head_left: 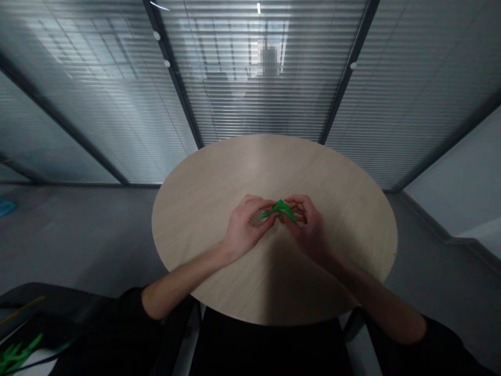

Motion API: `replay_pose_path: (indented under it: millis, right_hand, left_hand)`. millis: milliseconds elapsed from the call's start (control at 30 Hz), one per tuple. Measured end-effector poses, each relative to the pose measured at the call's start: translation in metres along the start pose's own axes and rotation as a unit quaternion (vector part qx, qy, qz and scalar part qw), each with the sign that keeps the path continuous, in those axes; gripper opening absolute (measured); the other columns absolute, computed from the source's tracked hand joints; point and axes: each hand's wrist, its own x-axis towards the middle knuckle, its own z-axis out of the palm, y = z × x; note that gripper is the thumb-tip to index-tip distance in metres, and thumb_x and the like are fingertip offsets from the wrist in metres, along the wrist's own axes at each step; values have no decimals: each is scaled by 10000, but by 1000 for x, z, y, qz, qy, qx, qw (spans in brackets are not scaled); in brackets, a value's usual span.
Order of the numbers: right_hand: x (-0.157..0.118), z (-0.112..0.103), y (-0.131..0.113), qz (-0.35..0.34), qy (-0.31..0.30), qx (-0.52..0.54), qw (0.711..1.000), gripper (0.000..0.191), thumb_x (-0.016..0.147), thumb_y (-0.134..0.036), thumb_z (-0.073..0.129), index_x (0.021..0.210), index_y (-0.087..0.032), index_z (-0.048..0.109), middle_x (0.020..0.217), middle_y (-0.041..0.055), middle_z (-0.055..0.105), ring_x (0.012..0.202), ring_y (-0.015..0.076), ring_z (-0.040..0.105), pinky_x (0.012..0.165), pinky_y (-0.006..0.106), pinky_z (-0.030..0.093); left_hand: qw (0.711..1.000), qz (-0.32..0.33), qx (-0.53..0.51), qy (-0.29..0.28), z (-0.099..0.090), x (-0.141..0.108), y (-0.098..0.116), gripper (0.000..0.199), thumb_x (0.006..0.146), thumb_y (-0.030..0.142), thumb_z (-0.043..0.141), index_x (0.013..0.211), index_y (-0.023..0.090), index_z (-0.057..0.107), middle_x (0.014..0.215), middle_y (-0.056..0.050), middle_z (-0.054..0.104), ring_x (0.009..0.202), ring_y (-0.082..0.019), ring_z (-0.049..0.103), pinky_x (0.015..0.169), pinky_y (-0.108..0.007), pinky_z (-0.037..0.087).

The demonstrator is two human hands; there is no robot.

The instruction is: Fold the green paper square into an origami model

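Note:
A small folded green piece point(282, 208), thin like paper, is held between both hands above the middle of the round wooden table point(258, 162). My left hand point(245, 224) pinches its left end between thumb and fingers. On the other side, my right hand point(307, 224) has its fingers closed around the right end, with the thumb at the front. The piece has a pointed top, and its lower parts are partly hidden by the fingertips.
Glass panels with blinds point(266, 99) stand behind the table. A dark chair point(47, 297) at the lower left bears green strips point(19, 355) and something white. A blue item point(6, 206) lies on the floor at the far left.

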Motion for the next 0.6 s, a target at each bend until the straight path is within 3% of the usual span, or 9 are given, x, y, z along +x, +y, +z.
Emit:
replay_pose_path:
  millis: [267, 600]
  right_hand:
    - [-2, -1, 2, -51, 3, -39, 998, 282, 920, -333, 720, 1152, -258, 579, 1012, 38, 749, 886, 194, 749, 733, 331, 620]
    - [-1, 0, 6, -15, -1, -9, 1000, 301, 919, -386, 711, 1144, -249, 566, 999, 52, 742, 830, 201, 749, 709, 353, 624]
  left_hand:
    - [1000, -21, -16, 8, 2, -2, -3, 187, 908, 188, 764, 1091, 227, 751, 937, -40, 767, 895, -186, 677, 806, -335, 563]
    - [1000, -17, -23, 10, 4, -3, -3, 194, 902, 176, 770, 1089, 220, 742, 915, -40, 755, 883, -179, 673, 783, -322, 566]
